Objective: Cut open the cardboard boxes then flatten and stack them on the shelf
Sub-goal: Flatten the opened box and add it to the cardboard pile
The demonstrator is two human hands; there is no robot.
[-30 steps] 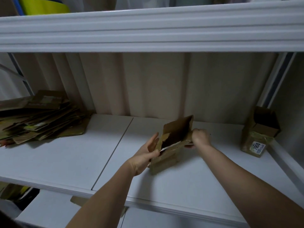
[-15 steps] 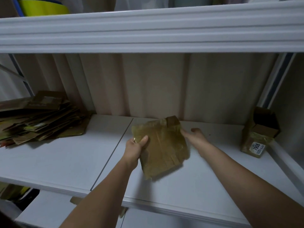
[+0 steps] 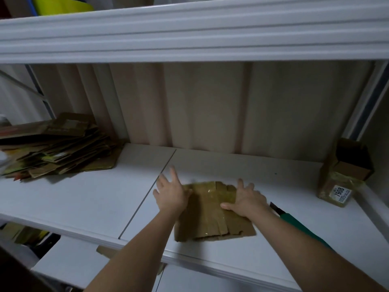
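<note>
A white shelf (image 3: 88, 205) fills the view, its front lip nearest the camera and a thin seam running back across its surface just left of the flattened box (image 3: 210, 216). Below the front lip, a lower white shelf (image 3: 69, 262) shows, with a scrap of cardboard (image 3: 105, 250) poking out under the edge.

The flattened box lies flat on the shelf, close to the front lip. Both hands are released, fingers spread straight, palms down: the left hand (image 3: 171, 196) presses on the box's left edge, the right hand (image 3: 247, 199) on its right half. Just right of the box, partly hidden by the right forearm, a knife with a green handle (image 3: 294, 223) lies on the shelf.

Farther back and well to the right of the flattened box, an opened small box (image 3: 343, 175) with a white label stands in the shelf's corner. Well to the left, a loose pile of flattened cardboard (image 3: 56, 148) sits against the back. Behind everything runs a pale ribbed back wall (image 3: 210, 106), and above, the white upper shelf edge (image 3: 189, 32) carries a yellow-green tub (image 3: 61, 5).
</note>
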